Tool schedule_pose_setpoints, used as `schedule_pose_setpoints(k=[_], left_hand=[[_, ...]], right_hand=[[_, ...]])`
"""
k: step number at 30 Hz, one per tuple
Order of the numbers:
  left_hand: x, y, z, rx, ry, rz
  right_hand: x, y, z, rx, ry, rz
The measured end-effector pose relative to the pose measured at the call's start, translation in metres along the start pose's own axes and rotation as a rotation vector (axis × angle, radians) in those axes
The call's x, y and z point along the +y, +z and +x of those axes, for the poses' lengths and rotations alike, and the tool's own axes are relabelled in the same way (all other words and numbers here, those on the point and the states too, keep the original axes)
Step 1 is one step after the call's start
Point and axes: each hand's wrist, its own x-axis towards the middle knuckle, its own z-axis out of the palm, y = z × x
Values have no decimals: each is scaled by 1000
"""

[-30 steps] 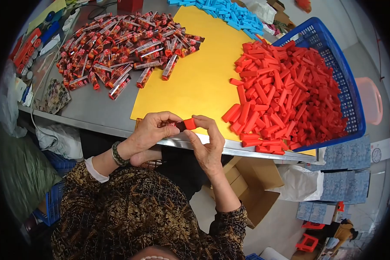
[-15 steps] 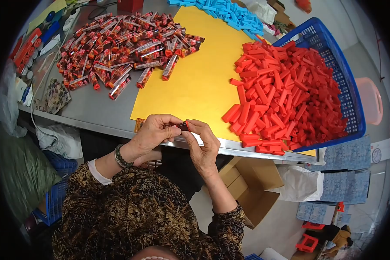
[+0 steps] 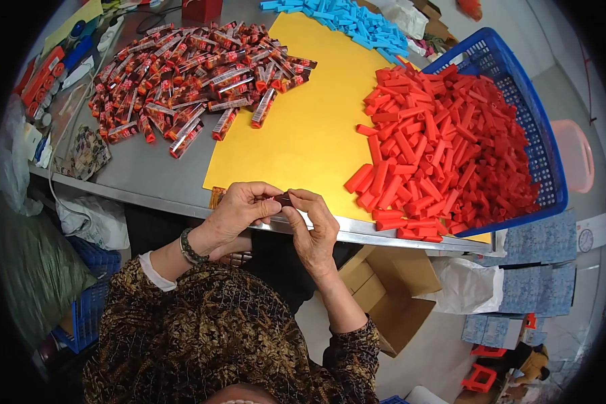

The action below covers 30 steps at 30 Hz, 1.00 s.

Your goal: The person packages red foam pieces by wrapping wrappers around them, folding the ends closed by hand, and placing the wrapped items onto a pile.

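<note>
Head view shows both hands at the worktop's (image 3: 131,165) near edge, the left hand (image 3: 266,198) and right hand (image 3: 295,202) pinching a small dark piece (image 3: 284,200) between their fingertips, largely hidden. Beyond to the left lies a heap of wrapped sticks (image 3: 202,74), partly on a yellow sheet (image 3: 256,151); to the right, red pieces (image 3: 411,145) spill from a blue basket (image 3: 552,158). Blue pieces (image 3: 357,27) lie at the far side.

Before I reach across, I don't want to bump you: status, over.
Left hand, right hand: both pinching one small dark piece, mostly hidden. Red pieces heaped to the right. Nothing seen blocking the hands.
</note>
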Motion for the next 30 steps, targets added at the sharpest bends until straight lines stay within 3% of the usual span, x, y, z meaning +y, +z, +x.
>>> schedule_pose_setpoints(k=[18,21,23,25,27,28,29,30], left_hand=[[-3,-16,10,34,-18,120],[9,-24,19,50,20,325],[8,-43,44,139,272,544],[56,-54,69,206,407,942],[92,-68,104,326,568,1093],[114,-68,113,384,465,1170],[128,-74,125,479,657,1445],[130,-82,134,557,859,1528]], right_hand=[[12,14,8,-24,21,-25],[7,17,10,-31,148,36],[9,11,9,-83,151,-14],[13,6,7,-98,158,-41],[19,4,4,-145,161,-50],[20,3,3,-165,166,-56],[15,2,5,-160,148,-51],[18,1,4,-175,120,-70]])
